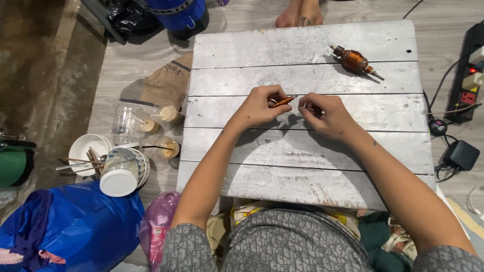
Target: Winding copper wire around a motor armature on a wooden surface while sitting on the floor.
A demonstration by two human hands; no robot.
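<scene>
Two hands, left hand [259,107] fingers pinching copper coil [283,102], right hand [325,113] alongside

Both hands meet above the middle of the counter [302,151]; the left hand [259,108] and right hand [327,116] pinch a small wound piece [282,102] between their fingers, perhaps with a thin wire running rightward from it; a motor armature [355,60] lies on the counter's far right part, well apart from the hands; left of the counter, on the floor [126,70], stand plastic cups [148,121], a bowl with sticks [85,151] and a lidded jar [120,174]; right of it lies a power strip [469,75]; a foot [300,12] rests beyond the far edge.
</scene>
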